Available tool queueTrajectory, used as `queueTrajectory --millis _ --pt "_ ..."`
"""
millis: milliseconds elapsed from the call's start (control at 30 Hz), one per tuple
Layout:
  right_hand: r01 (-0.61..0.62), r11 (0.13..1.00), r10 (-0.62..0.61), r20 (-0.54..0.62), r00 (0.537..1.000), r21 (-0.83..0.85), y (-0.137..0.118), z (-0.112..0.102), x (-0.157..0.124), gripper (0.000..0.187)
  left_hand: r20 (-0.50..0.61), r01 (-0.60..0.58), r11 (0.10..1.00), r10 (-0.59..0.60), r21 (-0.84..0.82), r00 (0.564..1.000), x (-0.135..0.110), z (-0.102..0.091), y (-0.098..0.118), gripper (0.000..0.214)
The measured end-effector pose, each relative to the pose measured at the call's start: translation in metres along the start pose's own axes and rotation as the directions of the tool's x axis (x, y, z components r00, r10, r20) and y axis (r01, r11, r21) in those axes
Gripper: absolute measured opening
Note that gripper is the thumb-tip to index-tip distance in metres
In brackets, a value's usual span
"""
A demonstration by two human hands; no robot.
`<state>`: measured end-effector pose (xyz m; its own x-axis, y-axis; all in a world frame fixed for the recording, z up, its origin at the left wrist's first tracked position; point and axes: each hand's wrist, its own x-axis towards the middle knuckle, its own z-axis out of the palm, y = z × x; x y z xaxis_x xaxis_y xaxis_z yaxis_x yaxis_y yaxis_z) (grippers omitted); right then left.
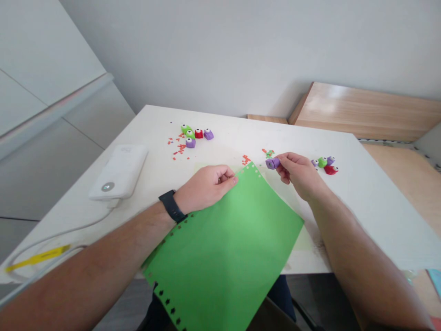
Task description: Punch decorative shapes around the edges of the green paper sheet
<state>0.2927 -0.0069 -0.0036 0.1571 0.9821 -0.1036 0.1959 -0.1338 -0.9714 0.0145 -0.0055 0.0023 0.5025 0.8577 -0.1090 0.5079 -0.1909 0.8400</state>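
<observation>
My left hand (215, 184), with a dark band on its wrist, pinches the upper left edge of a green sheet of paper (227, 243). Small shapes are punched along that edge and near the top corner. The sheet's lower part hangs past the table's front edge. To the right of the top corner, my right hand (298, 172) holds a small purple craft punch (272, 163) between thumb and fingers, apart from the paper. Red paper bits (245, 159) and green paper bits (269, 154) lie just beyond the corner.
Several eye-topped punches (190, 133) stand at the back left among red scraps (181, 149). More punches (324, 162) sit right of my right hand. A white power bank (120, 171) with a cable (82, 227) and yellow tag (37, 258) lies at left. Wooden boards (365, 108) stand behind the table.
</observation>
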Motion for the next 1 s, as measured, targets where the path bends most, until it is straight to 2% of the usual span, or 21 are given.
queueTrajectory --millis 67,133,200,267,467,600,700,767,867,1000 --pt "0.138 0.962 -0.158 -0.068 0.985 -0.237 0.001 -0.002 0.0 0.024 0.0 -0.002 1.0 0.002 0.002 1.0 0.0 0.0 0.0 0.033" --pt "0.285 0.806 -0.335 -0.003 0.942 -0.519 0.003 -0.004 -0.001 0.019 0.001 -0.005 1.0 0.005 0.005 1.0 -0.001 0.0 -0.001 0.032" --pt "0.37 0.643 -0.401 0.117 0.908 -0.671 0.004 -0.005 -0.001 0.016 0.003 -0.007 1.0 0.007 0.005 1.0 -0.001 0.0 -0.001 0.032" --pt "0.394 0.58 -0.41 0.162 0.897 -0.713 0.005 -0.005 -0.001 0.017 0.008 -0.005 1.0 0.005 0.001 1.0 -0.001 0.0 -0.002 0.032" --pt "0.385 0.527 -0.453 0.133 0.881 -0.758 0.01 -0.003 0.002 0.019 0.002 0.0 1.0 0.0 0.007 1.0 0.0 0.0 -0.001 0.031" --pt "0.387 0.525 -0.427 0.158 0.89 -0.758 0.013 -0.001 0.003 0.018 0.006 0.005 1.0 -0.005 0.006 1.0 0.0 0.0 -0.001 0.032" --pt "0.367 0.544 -0.481 0.078 0.873 -0.754 0.013 -0.001 0.003 0.021 0.001 0.002 1.0 -0.002 0.016 1.0 0.0 0.0 -0.002 0.031" --pt "0.376 0.528 -0.462 0.113 0.879 -0.761 0.013 -0.001 0.003 0.022 0.002 -0.003 1.0 0.002 0.018 1.0 0.001 0.0 -0.003 0.031" --pt "0.383 0.495 -0.367 0.211 0.906 -0.78 0.015 0.001 0.004 0.022 0.006 0.001 1.0 -0.001 0.014 1.0 0.001 0.001 -0.003 0.031" --pt "0.374 0.465 -0.349 0.222 0.91 -0.802 0.017 0.003 0.004 0.025 0.014 0.004 1.0 -0.004 0.017 1.0 0.001 0.001 -0.003 0.032"
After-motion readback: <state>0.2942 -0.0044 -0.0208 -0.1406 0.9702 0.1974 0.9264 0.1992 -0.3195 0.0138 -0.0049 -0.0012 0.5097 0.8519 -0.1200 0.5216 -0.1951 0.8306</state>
